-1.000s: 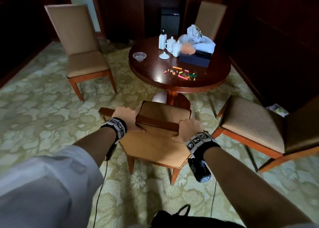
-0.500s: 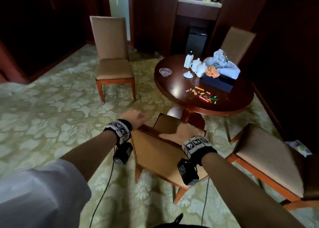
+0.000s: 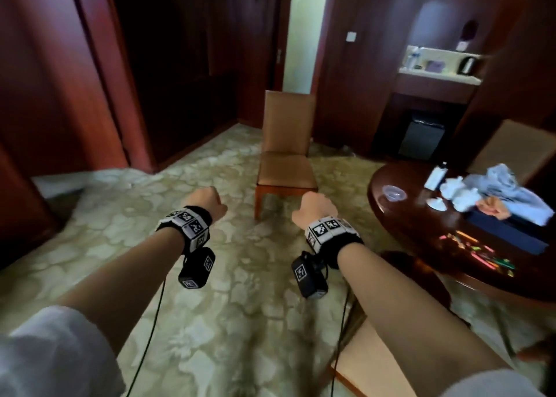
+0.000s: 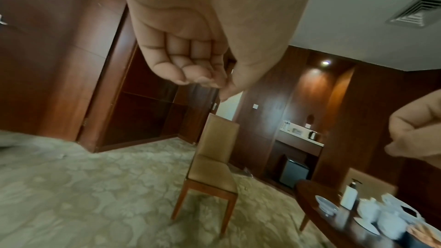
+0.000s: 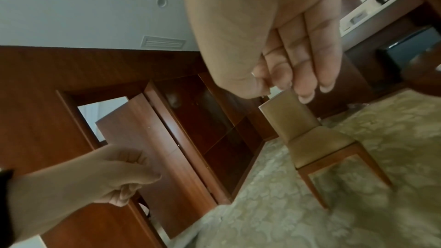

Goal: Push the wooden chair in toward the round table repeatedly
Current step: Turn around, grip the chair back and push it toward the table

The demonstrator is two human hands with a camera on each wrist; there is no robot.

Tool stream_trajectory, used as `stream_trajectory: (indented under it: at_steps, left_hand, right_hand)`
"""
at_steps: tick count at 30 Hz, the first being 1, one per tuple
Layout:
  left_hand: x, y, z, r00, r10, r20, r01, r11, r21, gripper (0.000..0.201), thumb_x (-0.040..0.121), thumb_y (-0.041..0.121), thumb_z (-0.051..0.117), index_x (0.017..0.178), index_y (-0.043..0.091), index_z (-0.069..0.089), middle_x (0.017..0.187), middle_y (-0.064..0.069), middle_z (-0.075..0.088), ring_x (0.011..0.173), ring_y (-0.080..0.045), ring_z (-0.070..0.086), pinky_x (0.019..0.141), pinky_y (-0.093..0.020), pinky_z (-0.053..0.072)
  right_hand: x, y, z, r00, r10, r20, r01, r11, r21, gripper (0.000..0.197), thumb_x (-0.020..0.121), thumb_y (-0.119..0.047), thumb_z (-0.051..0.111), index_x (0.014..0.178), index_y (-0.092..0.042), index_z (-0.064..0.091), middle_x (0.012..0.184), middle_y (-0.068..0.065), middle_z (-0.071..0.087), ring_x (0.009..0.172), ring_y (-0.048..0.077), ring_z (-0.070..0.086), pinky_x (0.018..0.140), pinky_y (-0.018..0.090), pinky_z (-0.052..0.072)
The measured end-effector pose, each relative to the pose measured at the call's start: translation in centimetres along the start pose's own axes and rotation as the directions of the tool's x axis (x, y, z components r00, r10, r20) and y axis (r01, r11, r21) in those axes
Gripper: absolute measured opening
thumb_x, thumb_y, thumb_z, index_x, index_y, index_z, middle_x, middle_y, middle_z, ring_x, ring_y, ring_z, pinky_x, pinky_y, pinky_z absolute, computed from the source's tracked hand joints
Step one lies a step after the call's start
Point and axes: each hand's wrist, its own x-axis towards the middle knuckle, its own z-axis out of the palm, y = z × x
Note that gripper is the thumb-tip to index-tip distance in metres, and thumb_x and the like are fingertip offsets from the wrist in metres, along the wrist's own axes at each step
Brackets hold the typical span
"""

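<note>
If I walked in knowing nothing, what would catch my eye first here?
Two bare hands, left and right, raised mid-air and holding nothing, each wrist wrapped in a black-and-white patterned band. Straight ahead a tan upholstered chair stands alone on the pale floral carpet. At the right, a dark round table carries white teaware and bright scattered sticks.

Table (image 3: 391, 231): dark wood, glossy. Chair (image 3: 285, 171): wood frame, matt tan upholstery. Carpet (image 3: 225, 321): patterned pile, matt. Wall panels (image 3: 54, 80): polished reddish wood.
</note>
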Motion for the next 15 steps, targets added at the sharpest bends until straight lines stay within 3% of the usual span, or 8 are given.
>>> stream_trajectory:
  at_steps: [7, 15]
  left_hand:
    - [9.0, -9.7, -2.8, 0.992, -0.075, -0.105, 0.072, 0.997, -0.030, 0.027, 0.091, 0.021, 0.052, 0.115, 0.006, 0.051, 0.113, -0.017, 0.062, 0.103, -0.036, 0.061, 0.079, -0.038, 0.048]
    - [25.6, -16.8, -6.2, 0.981, -0.104, -0.164, 0.104, 0.995, -0.012, 0.028, 0.088, 0.031, 0.059, 0.100, 0.007, 0.066, 0.101, -0.013, 0.068, 0.092, -0.034, 0.065, 0.070, -0.035, 0.050]
  right_hand:
    - [7.7, -12.5, 0.8, 0.981, -0.150, -0.119, 0.150, 0.989, -0.008, 0.025, 0.094, -0.026, 0.049, 0.107, -0.009, 0.062, 0.110, 0.011, 0.065, 0.103, 0.032, 0.060, 0.071, 0.032, 0.045]
    - [24.0, -25.6, 3.5, 0.974, -0.202, -0.104, 0.202, 0.979, -0.007, 0.029, 0.096, -0.031, 0.051, 0.102, -0.008, 0.066, 0.105, 0.010, 0.068, 0.098, 0.029, 0.065, 0.067, 0.028, 0.044]
